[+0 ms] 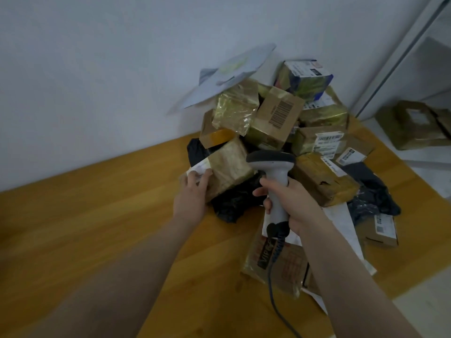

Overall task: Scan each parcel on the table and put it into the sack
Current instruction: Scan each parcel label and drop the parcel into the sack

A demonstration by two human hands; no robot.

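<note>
Head view: clock read on the frame, 12 o'clock is away from the person.
table [97, 215]: wooden, spans 9 to 5 o'clock.
flat parcel [275, 262]: nearest, at 5 o'clock, lies flat on the table under the right forearm, dark printed strip on top.
cable [270, 284]: dark, leaves the scanner's butt toward 6 o'clock, crosses the flat parcel.
right hand [292, 203]: fist wrapped tight round the scanner's handle.
scanner [275, 167]: grey, near upright, dark head turned to 12 o'clock, just beside the pile.
left hand [192, 191]: at 9 o'clock of the scanner, fingers laid fairly straight on the taped parcel's white label, no clasp seen.
taped parcel [229, 164]: brown, tilted, at the pile's 7 o'clock foot, resting on the black bag.
black bag [231, 201]: crumpled, on the table between the hands.
small box [380, 230]: at 3 o'clock of the right hand, on the table.
pile [319, 142]: parcels heaped at 12 to 2 o'clock, by the wall.
barcode box [278, 115]: mid-pile, tilted, at 12 o'clock of the scanner.
white mailer [231, 71]: tops the pile at 11 o'clock, blurred.
floor boxes [415, 128]: at 2 o'clock, off the table.
</note>
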